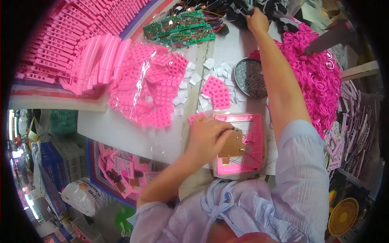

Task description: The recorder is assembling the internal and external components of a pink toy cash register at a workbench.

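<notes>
My left hand (208,135) pinches the edge of a brown circuit board (231,145) with small metal parts and thin wires. The board lies over a pink plastic housing (253,164), open side up, close in front of me. My right arm stretches far forward, and my right hand (258,22) is closed among a heap of black parts (235,12) at the back. What its fingers grip cannot be made out. Just beyond my left hand lie pink rubber keypads (221,98) and small white square pieces (209,63).
A round dish of small screws (249,77) stands by my right forearm. Magenta plastic parts (312,77) are heaped to the right. Leftward lie a clear bag of pink keypads (150,81) and stacked pink housings (97,60). Green circuit boards (180,28) with wires lie at the back.
</notes>
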A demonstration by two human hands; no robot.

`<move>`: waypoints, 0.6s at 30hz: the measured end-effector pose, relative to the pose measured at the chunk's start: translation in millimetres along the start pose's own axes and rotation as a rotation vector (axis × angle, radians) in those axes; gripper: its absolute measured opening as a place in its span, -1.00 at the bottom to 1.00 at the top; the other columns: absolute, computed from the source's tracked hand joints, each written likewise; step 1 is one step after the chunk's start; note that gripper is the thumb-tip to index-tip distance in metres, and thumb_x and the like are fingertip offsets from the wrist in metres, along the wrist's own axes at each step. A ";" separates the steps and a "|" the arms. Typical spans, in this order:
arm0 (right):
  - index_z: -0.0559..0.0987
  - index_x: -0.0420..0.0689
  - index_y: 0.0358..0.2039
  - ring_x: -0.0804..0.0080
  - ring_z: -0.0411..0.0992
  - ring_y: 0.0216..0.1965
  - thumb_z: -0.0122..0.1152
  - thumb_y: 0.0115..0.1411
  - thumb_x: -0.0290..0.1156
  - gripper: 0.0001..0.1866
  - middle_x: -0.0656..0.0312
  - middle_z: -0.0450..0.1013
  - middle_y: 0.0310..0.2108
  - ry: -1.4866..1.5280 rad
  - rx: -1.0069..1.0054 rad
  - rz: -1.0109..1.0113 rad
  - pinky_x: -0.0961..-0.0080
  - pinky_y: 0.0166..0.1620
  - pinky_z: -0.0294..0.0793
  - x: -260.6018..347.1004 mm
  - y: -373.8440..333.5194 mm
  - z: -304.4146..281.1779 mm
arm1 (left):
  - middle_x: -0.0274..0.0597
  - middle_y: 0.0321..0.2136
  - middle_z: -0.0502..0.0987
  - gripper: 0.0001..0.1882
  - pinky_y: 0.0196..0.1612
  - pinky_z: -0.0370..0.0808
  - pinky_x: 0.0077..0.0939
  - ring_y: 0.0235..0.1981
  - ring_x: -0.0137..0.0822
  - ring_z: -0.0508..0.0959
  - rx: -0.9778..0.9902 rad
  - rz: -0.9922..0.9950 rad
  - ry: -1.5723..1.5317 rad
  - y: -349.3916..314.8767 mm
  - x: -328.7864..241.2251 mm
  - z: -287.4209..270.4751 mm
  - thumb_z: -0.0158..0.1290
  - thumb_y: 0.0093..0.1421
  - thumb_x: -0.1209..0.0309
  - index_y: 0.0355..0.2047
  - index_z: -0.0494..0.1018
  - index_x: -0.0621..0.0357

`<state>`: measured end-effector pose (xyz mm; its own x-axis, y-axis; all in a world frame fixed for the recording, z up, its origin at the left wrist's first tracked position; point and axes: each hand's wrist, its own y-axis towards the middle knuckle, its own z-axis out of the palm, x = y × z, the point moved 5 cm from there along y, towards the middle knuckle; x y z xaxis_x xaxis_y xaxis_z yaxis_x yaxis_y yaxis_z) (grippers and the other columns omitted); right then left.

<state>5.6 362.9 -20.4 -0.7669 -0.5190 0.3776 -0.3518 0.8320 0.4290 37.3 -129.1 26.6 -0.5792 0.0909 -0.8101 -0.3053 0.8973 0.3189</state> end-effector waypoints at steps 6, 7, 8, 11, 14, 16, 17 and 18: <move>0.62 -0.15 -0.18 0.08 0.60 -0.25 0.30 0.15 -0.42 -0.79 0.10 0.61 -0.21 0.534 -0.116 -0.246 0.27 -0.17 0.58 58.9 -53.5 -127.8 | -0.37 -0.47 0.61 -0.89 -0.15 0.26 -0.35 -0.46 -0.34 0.51 -0.080 0.058 0.118 -8.1 7.6 -9.9 0.29 0.05 0.48 -0.41 0.58 0.04; 0.62 -0.13 -0.15 0.05 0.60 -0.22 0.32 0.17 -0.38 -0.76 0.07 0.62 -0.16 0.607 -0.060 -0.300 0.19 -0.12 0.59 63.8 -77.2 -164.2 | -0.37 -0.47 0.61 -0.89 -0.16 0.25 -0.35 -0.45 -0.33 0.52 -0.119 0.119 0.155 -8.8 7.2 -9.1 0.29 0.04 0.48 -0.42 0.57 0.03; 0.61 -0.12 -0.11 0.02 0.61 -0.18 0.33 0.19 -0.33 -0.73 0.03 0.62 -0.11 0.685 -0.004 -0.358 0.12 -0.07 0.59 69.5 -104.1 -200.0 | -0.37 -0.47 0.61 -0.89 -0.16 0.25 -0.36 -0.45 -0.33 0.52 -0.122 0.133 0.164 -8.4 8.8 -8.7 0.29 0.05 0.48 -0.41 0.57 0.03; 0.55 -0.15 -0.04 0.13 0.58 -0.16 0.35 0.11 -0.54 -0.63 0.08 0.57 -0.17 0.461 0.337 -0.511 0.33 -0.07 0.56 86.8 -206.1 -286.0 | -0.37 -0.48 0.61 -0.89 -0.16 0.24 -0.36 -0.45 -0.34 0.52 -0.126 0.148 0.215 -13.6 8.8 -13.3 0.29 0.06 0.48 -0.41 0.58 0.03; 0.54 -0.14 -0.07 0.17 0.56 -0.24 0.34 0.08 -0.55 -0.64 0.13 0.54 -0.27 0.208 0.658 -0.716 0.32 -0.13 0.55 117.2 -299.3 -305.1 | -0.37 -0.47 0.61 -0.91 -0.14 0.25 -0.34 -0.44 -0.34 0.52 -0.126 0.133 0.228 -11.3 11.8 -14.9 0.28 0.08 0.46 -0.40 0.57 0.03; 0.55 -0.13 -0.09 0.16 0.54 -0.26 0.37 0.06 -0.48 -0.63 0.15 0.54 -0.25 0.232 0.763 -0.879 0.30 -0.17 0.54 128.1 -339.4 -282.7 | -0.37 -0.47 0.60 -0.91 -0.10 0.25 -0.28 -0.40 -0.33 0.54 -0.125 0.110 0.213 -10.1 13.0 -13.8 0.26 0.10 0.43 -0.40 0.56 0.02; 0.55 -0.13 -0.07 0.14 0.52 -0.23 0.37 0.06 -0.47 -0.62 0.15 0.54 -0.23 0.302 0.774 -0.840 0.30 -0.15 0.53 130.5 -348.6 -272.8 | -0.36 -0.46 0.60 -0.91 -0.10 0.25 -0.28 -0.39 -0.33 0.54 -0.124 0.112 0.205 -9.5 13.3 -13.4 0.26 0.10 0.42 -0.40 0.56 0.02; 0.55 -0.14 -0.05 0.13 0.51 -0.21 0.38 0.06 -0.45 -0.60 0.14 0.53 -0.21 0.374 0.785 -0.801 0.29 -0.13 0.52 132.6 -355.4 -262.9 | -0.36 -0.46 0.61 -0.92 -0.10 0.25 -0.28 -0.39 -0.33 0.54 -0.123 0.113 0.197 -9.2 13.5 -13.5 0.26 0.11 0.42 -0.39 0.56 0.02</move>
<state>170.1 -53.2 92.9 -0.0185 -0.8643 0.5027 -0.9944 0.0682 0.0806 22.1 -142.0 19.4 -0.7476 0.0909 -0.6579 -0.3128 0.8257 0.4694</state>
